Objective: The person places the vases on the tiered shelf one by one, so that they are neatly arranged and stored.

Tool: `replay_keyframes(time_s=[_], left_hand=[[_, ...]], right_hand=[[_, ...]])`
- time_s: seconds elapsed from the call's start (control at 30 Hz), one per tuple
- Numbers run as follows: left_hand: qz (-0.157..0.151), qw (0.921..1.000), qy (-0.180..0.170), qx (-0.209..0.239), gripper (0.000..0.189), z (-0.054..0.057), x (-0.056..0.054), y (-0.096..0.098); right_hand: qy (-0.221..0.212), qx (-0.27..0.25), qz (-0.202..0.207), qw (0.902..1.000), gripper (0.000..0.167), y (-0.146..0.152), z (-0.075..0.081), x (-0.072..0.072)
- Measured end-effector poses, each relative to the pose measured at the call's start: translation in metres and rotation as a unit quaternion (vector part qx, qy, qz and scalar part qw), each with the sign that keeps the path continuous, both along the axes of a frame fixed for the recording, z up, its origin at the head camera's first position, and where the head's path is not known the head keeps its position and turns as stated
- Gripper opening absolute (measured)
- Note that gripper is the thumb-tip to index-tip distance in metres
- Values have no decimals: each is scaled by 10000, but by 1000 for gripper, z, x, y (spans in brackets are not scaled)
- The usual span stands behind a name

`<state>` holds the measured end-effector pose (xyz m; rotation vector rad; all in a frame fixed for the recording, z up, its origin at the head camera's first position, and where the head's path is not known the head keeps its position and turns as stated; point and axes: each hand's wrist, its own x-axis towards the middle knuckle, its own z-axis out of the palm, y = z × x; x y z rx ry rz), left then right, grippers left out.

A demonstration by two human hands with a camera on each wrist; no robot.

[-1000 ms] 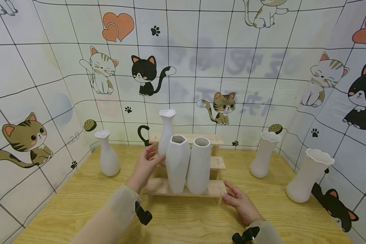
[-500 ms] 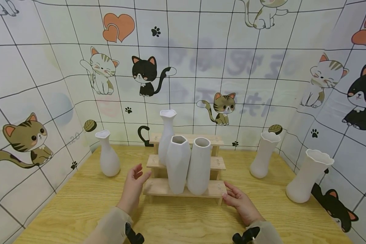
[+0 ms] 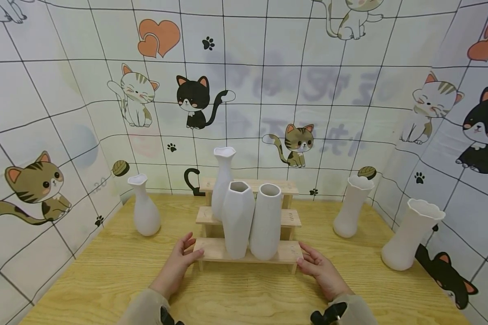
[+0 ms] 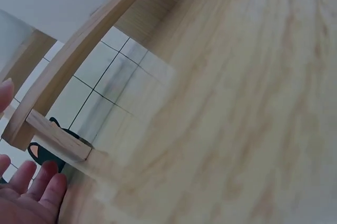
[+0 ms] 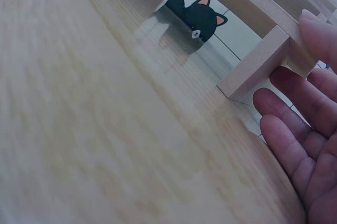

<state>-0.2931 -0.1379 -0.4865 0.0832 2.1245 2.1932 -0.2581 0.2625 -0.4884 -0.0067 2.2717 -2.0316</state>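
Fingers (image 5: 288, 138) of the right hand (image 3: 322, 273) bend slightly, the thumb on the right end of the lowest step and the index finger tucked beneath, pinching the wooden stand (image 3: 289, 249) beside its leg. Fingers of the left hand (image 3: 175, 267) lie loosely spread and gently curved at the opposite end, thumb forward; from the cropped wrist view I cannot tell whether they touch the wood. Both hands sit low over the table (image 3: 244, 298), palms turned inward, with forearms in pale sleeves (image 3: 354, 308) coming up from the near edge. Between them the stand bears an angular vase (image 3: 238, 225) and a cylindrical vase (image 3: 265, 225) on its lowest step, a narrow-necked vase (image 3: 222, 180) behind, at left.
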Motion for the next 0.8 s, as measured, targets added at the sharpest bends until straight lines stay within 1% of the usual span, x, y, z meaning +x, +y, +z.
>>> replay_keyframes(time_s=[0.17, 0.33, 0.5, 0.67, 0.8], left_hand=[[-192, 9995, 24, -251, 84, -2, 2, -4], [-396, 9987, 18, -309, 81, -3, 4, -5], [-389, 9988, 85, -279, 79, -4, 5, -4], [-455, 9985, 134, -285, 81, -7, 3, -4], [-451, 9985, 125, -282, 83, -9, 2, -4]], right_hand=[[-59, 9, -89, 9999, 66, -2, 0, -2], [-84, -7, -117, 9999, 65, -1, -1, -2], [-96, -27, 34, 9999, 68, 0, 1, -3], [-115, -56, 105, 9999, 69, 2, 4, -2], [-160, -249, -81, 9995, 66, 5, 7, -1]])
